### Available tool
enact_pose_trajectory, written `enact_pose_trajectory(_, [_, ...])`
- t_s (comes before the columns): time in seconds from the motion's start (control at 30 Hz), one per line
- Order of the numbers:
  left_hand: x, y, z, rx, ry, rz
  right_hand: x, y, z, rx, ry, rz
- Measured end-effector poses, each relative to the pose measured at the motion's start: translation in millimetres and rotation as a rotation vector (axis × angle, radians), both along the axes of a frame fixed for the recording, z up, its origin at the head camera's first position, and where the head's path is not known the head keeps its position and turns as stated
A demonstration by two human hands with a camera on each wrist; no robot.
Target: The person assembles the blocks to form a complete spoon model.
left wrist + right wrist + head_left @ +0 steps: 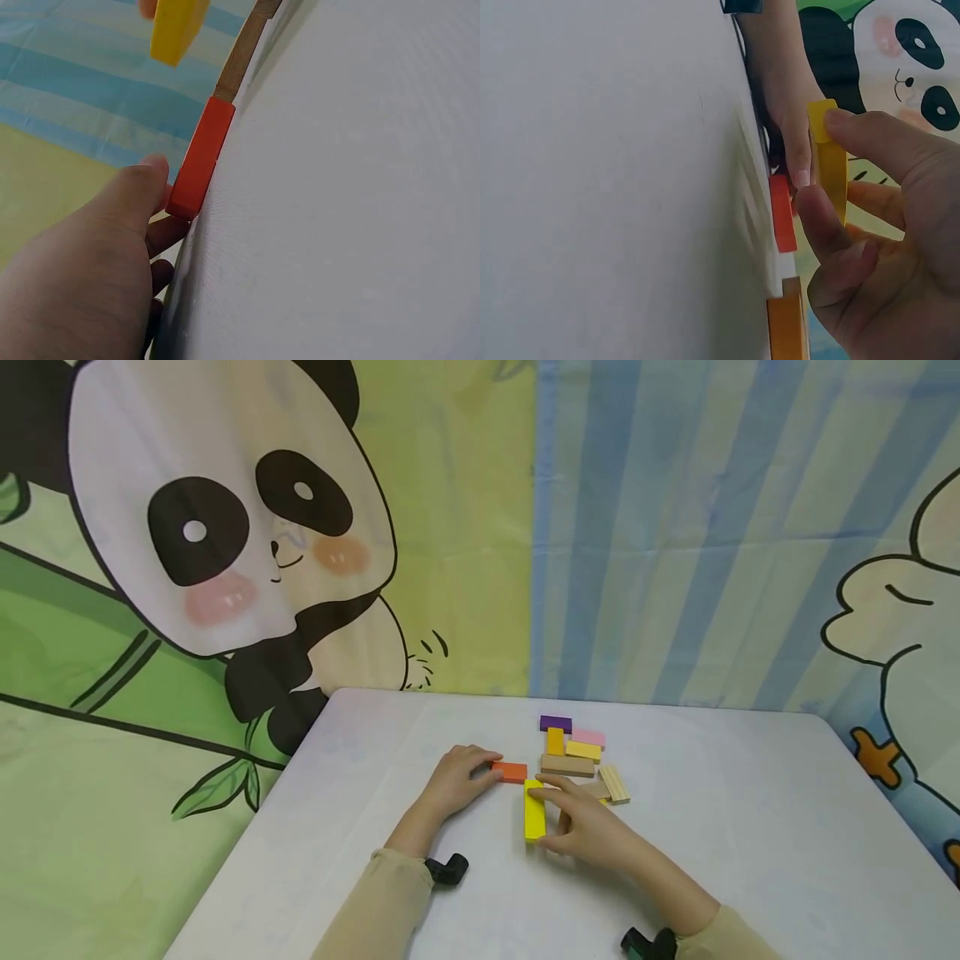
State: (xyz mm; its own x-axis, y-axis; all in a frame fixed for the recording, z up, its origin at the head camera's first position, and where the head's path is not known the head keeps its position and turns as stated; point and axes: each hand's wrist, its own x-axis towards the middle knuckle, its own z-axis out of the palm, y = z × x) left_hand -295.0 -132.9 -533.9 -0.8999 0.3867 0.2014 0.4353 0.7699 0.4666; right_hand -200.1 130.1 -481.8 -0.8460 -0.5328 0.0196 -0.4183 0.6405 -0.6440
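My right hand [588,827] holds a yellow wooden block [535,814] lengthwise, thumb at its near end and fingers at its far end. In the right wrist view this yellow block [830,165] is raised off the tabletop. Just left of it, an orange-red block [510,772] lies flat on the table. My left hand [453,785] pinches the left end of that block between thumb and fingers. In the left wrist view the thumb sits at the near end of the orange-red block [201,161], with the other fingers partly hidden behind it.
Behind and right of my right hand lie other blocks: purple [556,723], pink [588,737], orange [555,742], pale yellow [583,750], brown [567,766] and a ridged wooden one [614,784]. My right hand partly covers another brown block [597,790]. The white table [360,735] meets a printed curtain [480,527].
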Motion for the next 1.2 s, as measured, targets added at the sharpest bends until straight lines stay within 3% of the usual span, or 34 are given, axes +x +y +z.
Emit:
enact_pose_trajectory(0.27, [2.1,1.8,2.2,-0.038,0.034,-0.018,-11.4,-33,-16.1,0.048,-0.001,-0.011])
enact_pose_trajectory(0.43, [2.0,2.9,3.2,-0.048,0.050,-0.019,-10.2,-39,-22.2,0.114,0.067,-0.031])
enact_pose_trajectory(0.67, [1.4,0.5,2.7,-0.057,0.053,-0.018,-7.5,-45,-25.2,0.198,0.154,-0.043])
enact_pose_trajectory(1.2, [-0.2,0.8,-0.4,-0.057,0.039,0.000,-6.0,-46,-22.0,0.229,0.157,-0.047])
